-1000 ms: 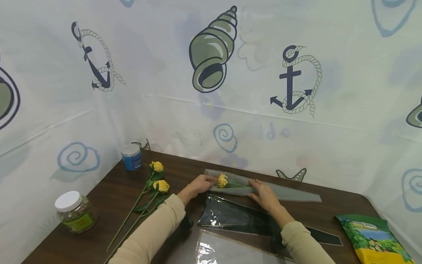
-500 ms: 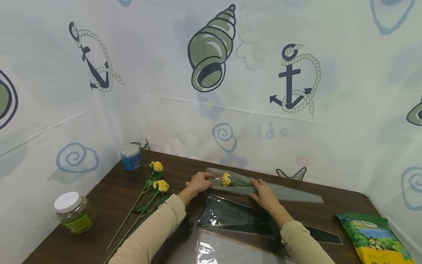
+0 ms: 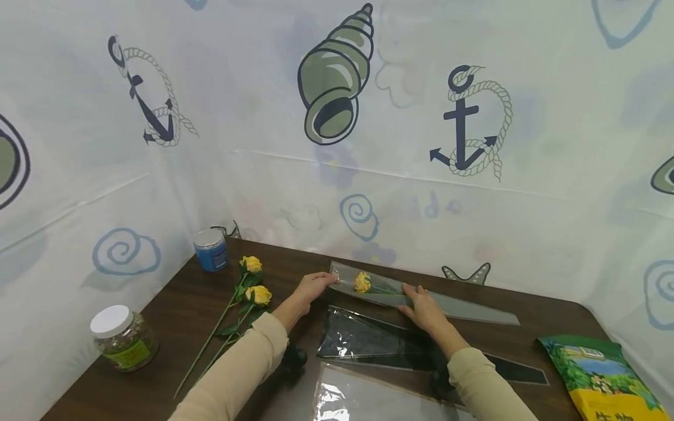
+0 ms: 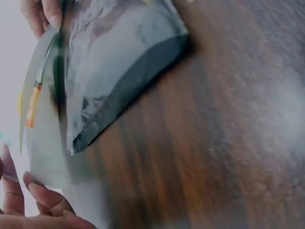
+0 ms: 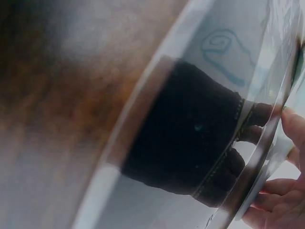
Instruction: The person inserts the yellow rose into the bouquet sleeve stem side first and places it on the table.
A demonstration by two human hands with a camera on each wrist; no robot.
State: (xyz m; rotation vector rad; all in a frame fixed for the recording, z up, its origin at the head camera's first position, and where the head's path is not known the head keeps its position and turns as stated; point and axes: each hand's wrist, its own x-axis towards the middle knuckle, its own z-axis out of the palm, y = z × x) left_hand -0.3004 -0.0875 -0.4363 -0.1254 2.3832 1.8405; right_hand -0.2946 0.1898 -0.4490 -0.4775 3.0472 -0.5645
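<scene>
A yellow rose (image 3: 362, 282) lies in a long tapered clear plastic flower sleeve (image 3: 463, 307) near the table's back edge, bloom toward the sleeve's wide left end. My left hand (image 3: 315, 286) pinches the corner of that wide end. In the left wrist view, the left thumb and fingers (image 4: 47, 198) are at the sleeve's rim. Around the stem section, my right hand (image 3: 425, 310) grips the sleeve; the right wrist view has its thumb and fingers (image 5: 276, 200) at the sleeve's edge. Two more yellow roses (image 3: 258, 295) lie left of my left arm.
In front lie a black-and-clear sleeve (image 3: 363, 338) and a flat clear sheet (image 3: 368, 394). A blue tin (image 3: 212, 252) and a white-lidded jar (image 3: 123, 342) stand at the left. At the right is a green-and-yellow bag (image 3: 605, 377).
My left hand has drawn back from beside the bloom to the sleeve's outer corner, which now sits slightly higher. The bloom has shifted a little right. The right hand stays nearly in place.
</scene>
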